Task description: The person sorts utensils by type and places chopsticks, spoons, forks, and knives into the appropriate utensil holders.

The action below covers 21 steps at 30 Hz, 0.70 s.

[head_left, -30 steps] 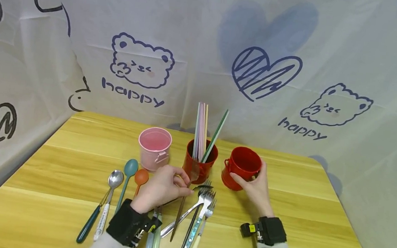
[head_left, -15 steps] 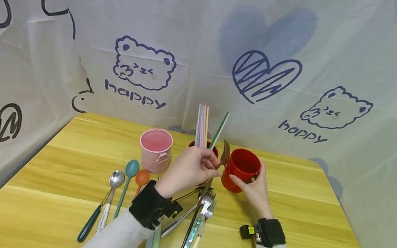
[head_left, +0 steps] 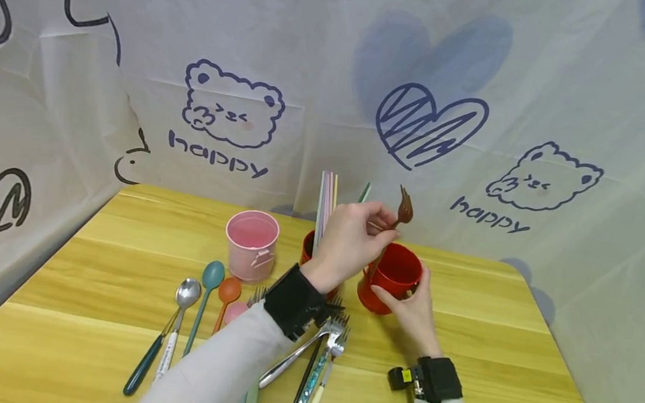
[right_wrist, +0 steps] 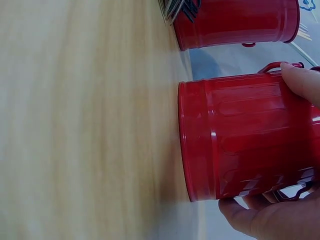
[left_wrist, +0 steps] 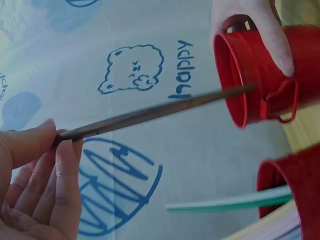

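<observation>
Since my left hand (head_left: 352,242) brought its pinched brown fork (head_left: 405,209) right of the frame's middle, its handle (left_wrist: 160,112) is at, maybe inside, the red bucket (head_left: 400,263) my right hand (head_left: 413,309) grips.

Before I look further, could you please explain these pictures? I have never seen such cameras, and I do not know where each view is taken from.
There is no machine here: a person works with two bare hands. The widest picture comes from a camera worn on the head, looking forward and down; the other two come from a camera on each wrist. The left hand pinches a brown fork, tines up, its handle pointing toward the mouth of a red bucket. The right hand grips that bucket. On the wood-grained table are spoons, more forks, a pink bucket, and a second red bucket with thin sticks standing in it.
</observation>
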Each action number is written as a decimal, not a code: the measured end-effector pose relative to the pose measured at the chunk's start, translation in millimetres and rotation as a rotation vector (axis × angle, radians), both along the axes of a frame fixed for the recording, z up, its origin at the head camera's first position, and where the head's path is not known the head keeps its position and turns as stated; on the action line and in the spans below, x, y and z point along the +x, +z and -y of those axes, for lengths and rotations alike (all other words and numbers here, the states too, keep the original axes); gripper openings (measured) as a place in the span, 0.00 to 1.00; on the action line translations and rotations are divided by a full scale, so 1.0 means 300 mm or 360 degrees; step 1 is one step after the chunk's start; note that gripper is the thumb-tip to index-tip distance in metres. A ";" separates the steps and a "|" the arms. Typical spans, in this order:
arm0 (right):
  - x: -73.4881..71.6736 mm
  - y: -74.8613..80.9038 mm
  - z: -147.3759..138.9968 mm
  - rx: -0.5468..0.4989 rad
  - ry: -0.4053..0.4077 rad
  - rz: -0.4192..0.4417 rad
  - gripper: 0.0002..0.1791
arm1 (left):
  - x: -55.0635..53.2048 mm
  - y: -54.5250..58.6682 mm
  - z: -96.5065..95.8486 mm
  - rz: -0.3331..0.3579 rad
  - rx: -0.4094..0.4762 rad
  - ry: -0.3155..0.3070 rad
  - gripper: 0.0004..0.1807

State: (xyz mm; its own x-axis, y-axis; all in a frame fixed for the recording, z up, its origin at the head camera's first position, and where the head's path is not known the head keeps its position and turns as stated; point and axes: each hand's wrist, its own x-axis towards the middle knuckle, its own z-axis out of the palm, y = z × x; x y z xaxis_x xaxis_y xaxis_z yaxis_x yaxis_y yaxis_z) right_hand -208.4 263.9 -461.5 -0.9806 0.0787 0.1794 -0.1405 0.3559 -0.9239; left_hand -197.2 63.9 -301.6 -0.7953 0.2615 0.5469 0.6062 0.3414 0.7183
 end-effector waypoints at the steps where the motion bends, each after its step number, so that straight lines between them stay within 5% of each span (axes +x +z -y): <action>1: 0.000 0.000 0.000 -0.0002 0.0005 0.0002 0.51 | -0.006 0.001 -0.012 -0.0013 0.0008 -0.0011 0.08; 9: 0.006 0.009 0.005 -0.0016 0.0073 0.0029 0.50 | -0.055 -0.034 -0.100 0.0077 -0.0095 0.0013 0.06; 21: 0.016 0.021 -0.003 0.0052 0.0121 0.0045 0.50 | -0.078 -0.162 -0.167 0.0318 -0.0594 0.0114 0.10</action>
